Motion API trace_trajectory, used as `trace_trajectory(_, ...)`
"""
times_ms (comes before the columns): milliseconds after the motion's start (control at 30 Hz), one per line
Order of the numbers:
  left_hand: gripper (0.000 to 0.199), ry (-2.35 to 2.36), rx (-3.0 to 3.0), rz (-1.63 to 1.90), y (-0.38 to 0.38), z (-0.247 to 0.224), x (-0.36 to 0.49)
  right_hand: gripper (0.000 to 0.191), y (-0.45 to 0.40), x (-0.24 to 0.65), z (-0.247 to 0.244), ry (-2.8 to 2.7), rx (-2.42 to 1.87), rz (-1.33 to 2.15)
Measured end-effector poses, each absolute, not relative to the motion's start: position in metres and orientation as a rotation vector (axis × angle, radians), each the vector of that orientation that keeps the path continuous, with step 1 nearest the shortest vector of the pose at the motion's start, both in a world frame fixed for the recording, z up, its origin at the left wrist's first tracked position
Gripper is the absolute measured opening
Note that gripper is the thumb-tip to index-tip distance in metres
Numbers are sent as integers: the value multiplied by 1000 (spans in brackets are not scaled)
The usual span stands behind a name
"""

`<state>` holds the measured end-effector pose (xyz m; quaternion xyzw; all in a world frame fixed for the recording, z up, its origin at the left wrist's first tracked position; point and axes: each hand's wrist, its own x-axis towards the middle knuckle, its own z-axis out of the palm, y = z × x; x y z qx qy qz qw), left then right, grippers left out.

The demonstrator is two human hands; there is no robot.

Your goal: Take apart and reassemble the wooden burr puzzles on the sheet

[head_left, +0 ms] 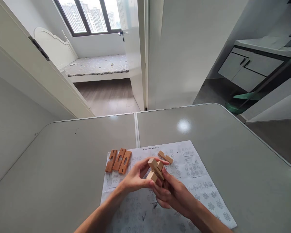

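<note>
A person's left hand point(137, 177) and right hand point(176, 191) curl their fingers around a cluster of pale wooden pieces point(157, 169), held above a printed sheet point(205, 186) whose middle the hands and forearms partly hide. Just beyond the fingertips a loose notched piece point(169, 159) lies on the paper, while three reddish-brown slotted pieces point(117, 165) lie side by side near its far left corner, on a gray table point(50, 168). Past the table's far edge are an open door point(132, 48), a bed point(97, 66) beneath a window point(93, 17) and, at right, a white cabinet point(248, 72).
</note>
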<state>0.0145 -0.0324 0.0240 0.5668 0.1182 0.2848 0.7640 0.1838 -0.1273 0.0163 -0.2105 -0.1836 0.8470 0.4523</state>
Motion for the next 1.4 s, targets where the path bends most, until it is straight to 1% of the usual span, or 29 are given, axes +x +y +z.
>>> trace_trajectory(167, 73, 198, 1110, 513, -31, 25, 13, 38, -125, 192, 14, -554, -488, 2113)
trace_trajectory(233, 72, 179, 1085, 465, -32, 25, 13, 36, -124, 195, 12, -623, -463, 2131)
trace_trajectory(400, 75, 255, 1166, 463, -31, 26, 11, 43, -121, 199, 10, -938, -647, 1974)
trace_trajectory(667, 78, 348, 1387, 514, -30, 23, 6, 51, -121, 199, 22, -1148, -888, 1715)
trace_trajectory(767, 75, 373, 1429, 549, -31, 23, 7, 48, -122, 198, 23, -1184, -970, 1582)
trace_trajectory(900, 76, 433, 1466, 613, -33, 24, 9, 36, -122, 199, 22, -1186, -1034, 1483)
trace_trajectory(1100, 77, 442, 1487, 671, -35, 25, 12, 39, -125, 199, 20, -1298, -1139, 1355)
trace_trajectory(1200, 77, 421, 1441, 652, -35, 24, 12, 42, -125, 199, 23, -1279, -1125, 1385)
trace_trajectory(1333, 77, 376, 1338, 619, -34, 23, 14, 43, -123, 196, 30, -1102, -993, 1620)
trace_trajectory(1400, 78, 361, 1305, 631, -33, 22, 14, 47, -122, 193, 30, -999, -914, 1711)
